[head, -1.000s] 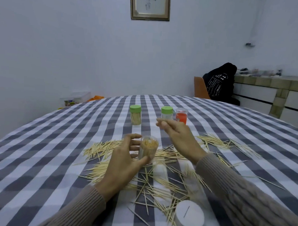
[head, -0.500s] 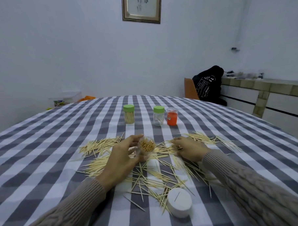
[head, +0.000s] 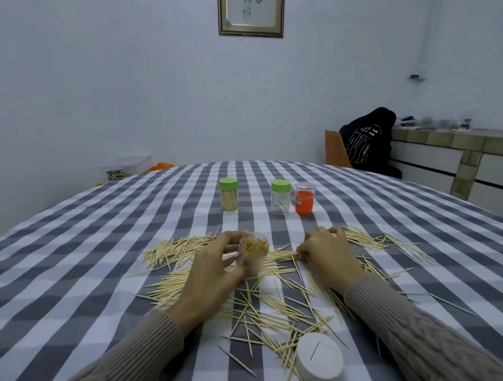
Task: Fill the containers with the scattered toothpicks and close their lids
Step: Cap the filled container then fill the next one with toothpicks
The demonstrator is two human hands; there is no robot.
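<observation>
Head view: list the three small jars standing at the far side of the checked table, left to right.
Green-lidded clear jar full of toothpicks → green-lidded clear jar nearly empty → lidless clear jar with orange contents.

Both arms wear beige cable-knit sweater sleeves [head: 428, 339] with ribbed cuffs.

Grey-and-white checked tablecloth [head: 97, 255], green lids [head: 228, 184], orange jar [head: 304, 202], pale toothpicks [head: 268, 315], white lid [head: 319, 360]

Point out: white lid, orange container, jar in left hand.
white lid [head: 319, 361], head view, flat top face.
orange container [head: 304, 204], head view, orange body.
open jar [head: 252, 252], head view, toothpick-filled mouth, held by left hand [head: 212, 275].
</observation>
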